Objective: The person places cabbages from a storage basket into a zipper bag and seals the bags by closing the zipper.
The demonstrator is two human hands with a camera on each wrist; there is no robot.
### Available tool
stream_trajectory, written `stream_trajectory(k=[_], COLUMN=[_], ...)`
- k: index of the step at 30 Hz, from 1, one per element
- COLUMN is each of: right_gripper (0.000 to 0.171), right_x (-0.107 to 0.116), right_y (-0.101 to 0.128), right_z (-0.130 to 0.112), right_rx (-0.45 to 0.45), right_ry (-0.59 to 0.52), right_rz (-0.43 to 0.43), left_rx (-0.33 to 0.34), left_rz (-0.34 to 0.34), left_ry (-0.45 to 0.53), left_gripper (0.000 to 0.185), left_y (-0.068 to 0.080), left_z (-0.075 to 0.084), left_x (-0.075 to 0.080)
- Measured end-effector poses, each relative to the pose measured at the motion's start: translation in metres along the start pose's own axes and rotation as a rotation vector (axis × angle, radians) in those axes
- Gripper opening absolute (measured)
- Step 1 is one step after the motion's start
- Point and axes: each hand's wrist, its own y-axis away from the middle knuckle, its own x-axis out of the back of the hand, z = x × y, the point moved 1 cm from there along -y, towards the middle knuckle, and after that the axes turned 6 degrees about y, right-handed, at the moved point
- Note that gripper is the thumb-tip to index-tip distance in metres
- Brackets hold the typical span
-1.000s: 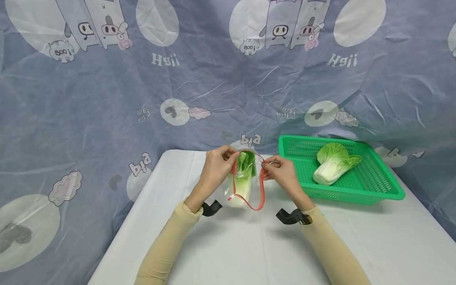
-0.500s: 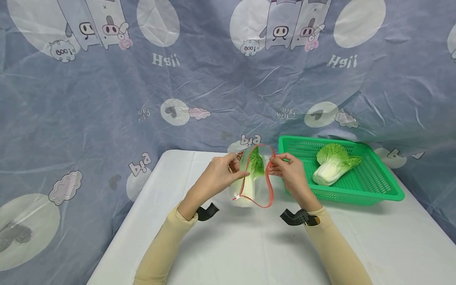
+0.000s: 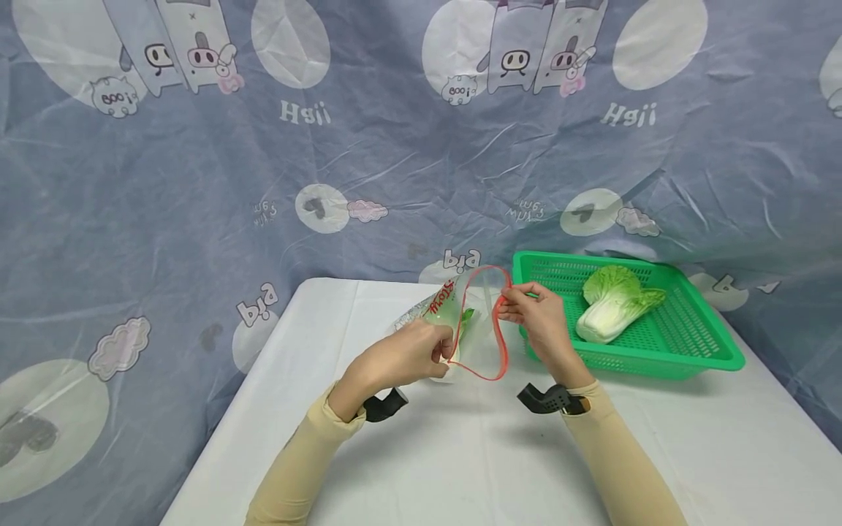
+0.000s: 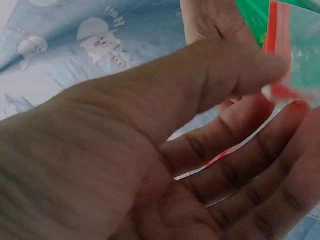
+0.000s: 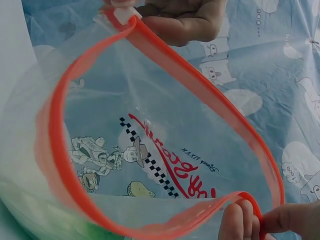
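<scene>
A clear plastic zip bag [image 3: 487,314] with a red zip strip [image 5: 57,125] and printed cartoon figures stands with its mouth spread in a wide loop. Inside it sits a napa cabbage [image 3: 466,320], mostly hidden behind my left hand in the head view. With thumb and forefinger my left hand [image 3: 408,354] pinches the corner of the mouth by the white zip slider [image 5: 126,16]. On the opposite side of the mouth, the right hand [image 3: 541,318] pinches the red strip between thumb and fingers.
To the right stands a green plastic basket [image 3: 713,310] with another napa cabbage [image 3: 612,310] lying in it. All this is on a white-covered table [image 3: 447,460]. A blue-grey patterned curtain [image 3: 395,146] hangs behind and down the sides.
My left hand has left the upper rim and come down to the slider corner. The right hand has moved slightly right with the strip. The bag's mouth is wider and its red lettering shows.
</scene>
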Motion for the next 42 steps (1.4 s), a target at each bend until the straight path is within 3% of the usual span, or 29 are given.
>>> stream_trajectory(k=[6,13,17,21,24,32,37,42], right_gripper=[0.023,0.025,0.025,0.030,0.034,0.030,0.032,0.029], right_x=[0.000,-0.002,-0.012,-0.024,-0.032,-0.046,-0.059,-0.072], right_y=[0.000,-0.004,-0.015,-0.029,-0.040,-0.063,-0.072,-0.079], right_z=[-0.001,0.002,0.010,0.017,0.019,0.001,-0.017,-0.030], right_rx=[0.014,0.029,-0.006,-0.060,-0.076,0.011,0.075,0.084], right_ry=[0.040,0.108,0.168,0.166,0.153,0.150,0.166,0.159], right_rz=[0.014,0.032,0.014,-0.020,-0.040,-0.028,-0.060,-0.068], left_rx=[0.037,0.111,0.159,0.198,0.225,0.294,0.274,0.256], left_rz=[0.068,0.186,0.212,0.214,0.259,0.554,0.768,0.956], left_ry=[0.021,0.065,0.071,0.082,0.095,0.146,0.174,0.170], left_gripper=[0.010,0.007,0.005,0.004,0.004,0.011,0.017,0.017], left_y=[0.001,0.007,0.014,0.020,0.022,0.020,0.016,0.016], left_z=[-0.004,-0.021,-0.032,-0.039,-0.044,-0.067,-0.085,-0.101], left_x=[0.009,0.031,0.043,0.052,0.058,0.076,0.081,0.085])
